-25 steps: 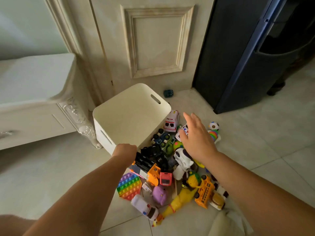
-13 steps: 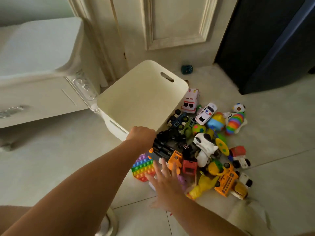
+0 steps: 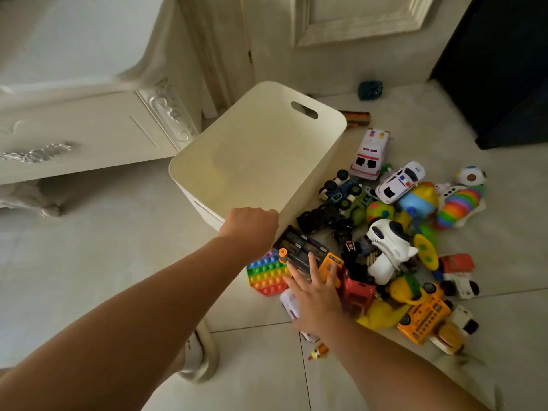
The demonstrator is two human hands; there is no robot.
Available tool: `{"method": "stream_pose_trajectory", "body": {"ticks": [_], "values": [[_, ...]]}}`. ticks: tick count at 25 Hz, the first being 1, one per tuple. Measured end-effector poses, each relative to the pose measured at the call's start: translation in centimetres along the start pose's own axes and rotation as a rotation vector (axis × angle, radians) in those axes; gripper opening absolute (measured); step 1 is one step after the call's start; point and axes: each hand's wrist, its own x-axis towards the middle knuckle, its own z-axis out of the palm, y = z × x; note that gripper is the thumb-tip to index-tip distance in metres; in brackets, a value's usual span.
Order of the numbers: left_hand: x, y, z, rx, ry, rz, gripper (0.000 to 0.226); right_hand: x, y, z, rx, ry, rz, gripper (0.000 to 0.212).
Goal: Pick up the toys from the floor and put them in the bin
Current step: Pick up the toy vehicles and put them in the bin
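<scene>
bin (image 3: 255, 149): 1, cream plastic, rounded rectangle, smooth walls, oval handle slot in far wall; stands on the floor (image 3: 89, 262), nothing visible inside
left hand (image 3: 250, 228): fingers curled shut over bin's near rim, gripping it
right hand (image 3: 315, 295): fingers spread open, flat on black/orange toy truck (image 3: 308, 255) at near edge of pile
toys: heap on tile floor just right of bin, touching its side
count, partial: 1 rainbow pop-it (image 3: 267, 274), octagonal, bubbled silicone; 1 white ambulance (image 3: 370, 154); 1 white police car (image 3: 400, 181); 1 yellow bus (image 3: 424, 317); 1 white shark (image 3: 385, 247), glossy; 1 rainbow ribbed slug (image 3: 459, 204)
strays: 1 teal cube (image 3: 369, 90) by wall, apart from pile
rest of pile: too tangled to count
</scene>
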Motion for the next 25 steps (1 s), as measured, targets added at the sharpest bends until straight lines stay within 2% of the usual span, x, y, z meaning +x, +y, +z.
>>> {"method": "stream_pose_trajectory", "body": {"ticks": [12, 16, 18, 20, 22, 25], "values": [[-6.2, -0.8, 1.9, -0.067, -0.053, -0.103, 0.022, -1.7, 2.6, -0.2, -0.104, -0.015, 0.049, 0.095], [-8.0, -1.3, 1.1, -0.052, -0.054, -0.107, 0.022, -2.5, 1.5, -0.7, -0.14, 0.006, 0.042, 0.084], [-8.8, -1.8, 0.7, -0.038, -0.042, -0.097, 0.025, -2.6, -0.2, -0.7, -0.103, 0.1, -0.035, 0.067], [-9.0, -2.3, 0.7, -0.015, -0.042, -0.081, 0.028, -2.3, -1.9, -0.2, -0.03, 0.14, -0.196, 0.052], [-9.0, -2.5, 0.9, -0.01, -0.046, -0.064, 0.028, -1.9, -3.4, 0.6, -0.016, 0.077, -0.32, 0.048], [-8.9, -2.8, 1.2, -0.045, -0.058, -0.049, 0.026, -0.1, -5.2, 1.6, -0.106, -0.014, -0.341, 0.048]]}}
